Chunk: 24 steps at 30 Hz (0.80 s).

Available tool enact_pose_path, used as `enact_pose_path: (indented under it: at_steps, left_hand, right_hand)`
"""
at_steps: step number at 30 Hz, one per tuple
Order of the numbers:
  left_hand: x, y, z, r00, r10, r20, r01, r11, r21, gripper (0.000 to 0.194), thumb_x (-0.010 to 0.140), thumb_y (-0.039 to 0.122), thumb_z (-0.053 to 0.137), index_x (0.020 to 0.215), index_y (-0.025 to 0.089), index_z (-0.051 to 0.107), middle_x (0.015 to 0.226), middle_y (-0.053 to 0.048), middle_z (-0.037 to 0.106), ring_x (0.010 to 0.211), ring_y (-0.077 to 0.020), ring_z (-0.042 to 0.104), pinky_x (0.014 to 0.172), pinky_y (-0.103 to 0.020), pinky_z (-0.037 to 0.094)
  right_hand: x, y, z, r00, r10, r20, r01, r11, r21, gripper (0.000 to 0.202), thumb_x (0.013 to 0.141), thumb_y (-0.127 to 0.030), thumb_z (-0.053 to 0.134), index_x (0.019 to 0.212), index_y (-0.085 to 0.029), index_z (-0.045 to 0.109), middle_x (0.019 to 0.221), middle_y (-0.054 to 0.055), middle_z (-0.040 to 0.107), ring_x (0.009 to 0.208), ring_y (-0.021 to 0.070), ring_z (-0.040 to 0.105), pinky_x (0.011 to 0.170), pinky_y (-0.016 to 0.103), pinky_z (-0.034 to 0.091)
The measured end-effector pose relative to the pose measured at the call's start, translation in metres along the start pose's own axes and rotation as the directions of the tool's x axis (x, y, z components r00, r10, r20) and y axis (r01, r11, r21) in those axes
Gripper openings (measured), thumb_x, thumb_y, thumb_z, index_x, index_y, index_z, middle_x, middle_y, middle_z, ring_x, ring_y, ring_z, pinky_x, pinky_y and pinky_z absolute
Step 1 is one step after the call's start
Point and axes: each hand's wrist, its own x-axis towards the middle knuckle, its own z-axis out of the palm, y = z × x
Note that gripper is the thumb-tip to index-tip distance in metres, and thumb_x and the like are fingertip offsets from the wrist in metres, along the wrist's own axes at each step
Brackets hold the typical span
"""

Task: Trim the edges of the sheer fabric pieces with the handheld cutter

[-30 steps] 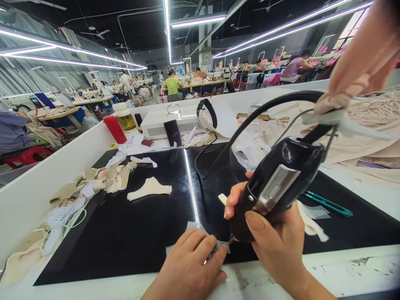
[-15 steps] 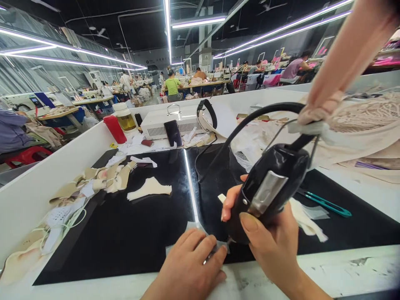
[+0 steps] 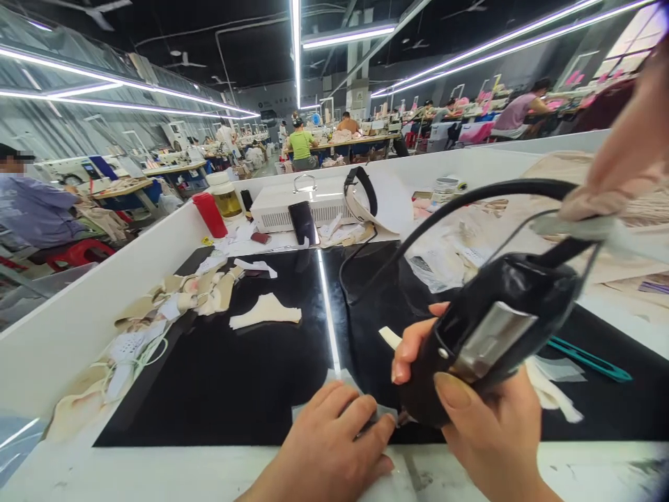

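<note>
My right hand (image 3: 486, 418) is wrapped round a black corded power tool (image 3: 496, 341) with a metal plate on its side. The tool leans to the right, its lower tip close to the fingertips of my left hand (image 3: 334, 439). That left hand lies palm down, fingers apart and slightly bent, pressing on a translucent sheet (image 3: 339, 380) mostly hidden beneath it. A strip of cream fabric (image 3: 389, 338) lies beside my right fingers. Further left rests a cream fabric piece (image 3: 265, 312), and to the right of the tool another cream piece (image 3: 559, 401).
Beige cut pieces (image 3: 209, 293) line the left edge of the black mat (image 3: 209, 390). Teal snips (image 3: 596, 359) lie at the right. Behind stand a white metal box (image 3: 272, 208), a phone (image 3: 302, 223) and a red container (image 3: 210, 215). The tool's black cable (image 3: 460, 199) arches overhead.
The view has turned slightly left, so everything sits further right. The tool's top has tilted a little to the right, its tip staying near my left fingertips. My left hand keeps its place.
</note>
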Motion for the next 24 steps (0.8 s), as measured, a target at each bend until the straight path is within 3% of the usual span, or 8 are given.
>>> enact_pose_path:
  at_steps: [4, 8, 11, 16, 20, 24]
  left_hand:
    - [-0.013, -0.010, -0.023, 0.995, -0.100, 0.020, 0.101, 0.993, -0.066, 0.028, 0.108, 0.037, 0.051, 0.126, 0.018, 0.064, 0.116, -0.006, 0.072, 0.107, -0.0192, 0.069, 0.109, -0.040, 0.053]
    - [-0.043, -0.023, -0.049, 0.921, -0.389, 0.034, 0.390, 0.918, -0.064, 0.027, 0.104, 0.031, 0.058, 0.128, 0.020, 0.064, 0.119, -0.009, 0.070, 0.110, -0.0222, 0.069, 0.100, -0.040, 0.060]
    - [-0.059, -0.023, -0.055, 0.860, -0.505, 0.069, 0.510, 0.856, -0.090, 0.032, 0.092, 0.020, 0.072, 0.123, 0.022, 0.067, 0.121, -0.009, 0.069, 0.112, -0.0245, 0.068, 0.093, -0.039, 0.062]
    - [-0.062, -0.015, -0.048, 0.833, -0.552, 0.043, 0.549, 0.814, -0.188, 0.029, 0.083, 0.008, 0.076, 0.107, 0.024, 0.071, 0.118, -0.005, 0.069, 0.109, -0.0234, 0.067, 0.092, -0.037, 0.061]
    - [-0.062, -0.016, -0.041, 0.829, -0.560, 0.019, 0.549, 0.805, -0.225, 0.022, 0.085, 0.007, 0.075, 0.099, 0.023, 0.071, 0.116, -0.004, 0.069, 0.107, -0.0229, 0.067, 0.091, -0.038, 0.060]
    - [-0.063, -0.016, -0.038, 0.841, -0.541, 0.010, 0.529, 0.817, -0.230, 0.031, 0.083, 0.008, 0.078, 0.109, 0.023, 0.070, 0.117, -0.005, 0.070, 0.108, -0.0245, 0.066, 0.094, -0.042, 0.059]
  right_hand:
    - [0.002, 0.000, -0.005, 0.998, 0.046, -0.038, -0.046, 0.999, 0.012, 0.035, 0.092, -0.038, 0.075, 0.123, -0.031, 0.058, 0.087, 0.002, 0.068, 0.065, 0.0191, 0.066, 0.058, 0.031, 0.060]
    - [0.003, 0.002, 0.006, 0.999, 0.042, -0.024, -0.041, 0.998, 0.039, 0.038, 0.091, -0.040, 0.076, 0.124, -0.031, 0.058, 0.087, 0.002, 0.068, 0.065, 0.0194, 0.066, 0.061, 0.032, 0.060]
    - [0.003, 0.003, 0.020, 0.999, 0.042, 0.032, -0.045, 0.995, 0.084, 0.034, 0.093, -0.037, 0.075, 0.122, -0.032, 0.058, 0.089, 0.002, 0.067, 0.066, 0.0192, 0.067, 0.059, 0.031, 0.059]
    - [0.001, 0.007, 0.044, 0.996, 0.033, 0.088, -0.047, 0.985, 0.167, 0.022, 0.093, -0.037, 0.075, 0.108, -0.031, 0.061, 0.091, 0.001, 0.068, 0.068, 0.0180, 0.068, 0.059, 0.031, 0.061]
    - [0.001, 0.014, 0.062, 0.993, 0.043, 0.110, -0.063, 0.979, 0.194, 0.027, 0.094, -0.038, 0.075, 0.115, -0.031, 0.060, 0.091, 0.001, 0.068, 0.067, 0.0174, 0.067, 0.060, 0.032, 0.060]
    - [0.001, 0.017, 0.073, 0.993, 0.024, 0.117, -0.050, 0.973, 0.224, 0.033, 0.094, -0.038, 0.075, 0.122, -0.031, 0.059, 0.089, 0.000, 0.067, 0.067, 0.0164, 0.066, 0.060, 0.030, 0.059]
